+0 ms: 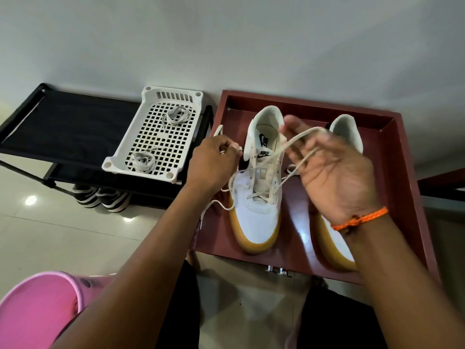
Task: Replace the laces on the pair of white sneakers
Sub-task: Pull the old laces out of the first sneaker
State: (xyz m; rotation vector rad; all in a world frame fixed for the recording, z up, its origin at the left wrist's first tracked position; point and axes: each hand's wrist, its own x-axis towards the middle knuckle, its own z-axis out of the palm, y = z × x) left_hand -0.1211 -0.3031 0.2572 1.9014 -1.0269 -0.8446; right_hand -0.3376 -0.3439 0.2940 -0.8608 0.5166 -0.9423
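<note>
Lace (pixel 289 144) runs loose across the left sneaker (pixel 259 197), threaded only through the lower eyelets, so the job looks to be at the pulling-out or threading stage; which of the two I cannot tell. The left hand (pixel 214 165) pinches one end of it between curled fingers, just beside the shoe's collar, probably to keep that end from slipping while the other side is worked. The right hand (pixel 334 172) is blurred, palm up with fingers spread and fairly straight, the lace draped over them; it seems to lift the strand rather than grip it.

Both sneakers stand side by side, toes toward the person, in a dark red tray (pixel 400 157), whose raised walls keep them from sliding. The right sneaker (pixel 344 132) is largely hidden behind the right hand and wrist.

Beside the tray's left edge, a white basket (pixel 125 149) sits on a black rack (pixel 63 127) and holds two coiled laces (pixel 143 161), within easy reach. Dark shoes (pixel 100 197) stand under the rack, and a pink tub (pixel 37 306) sits at the lower left.
</note>
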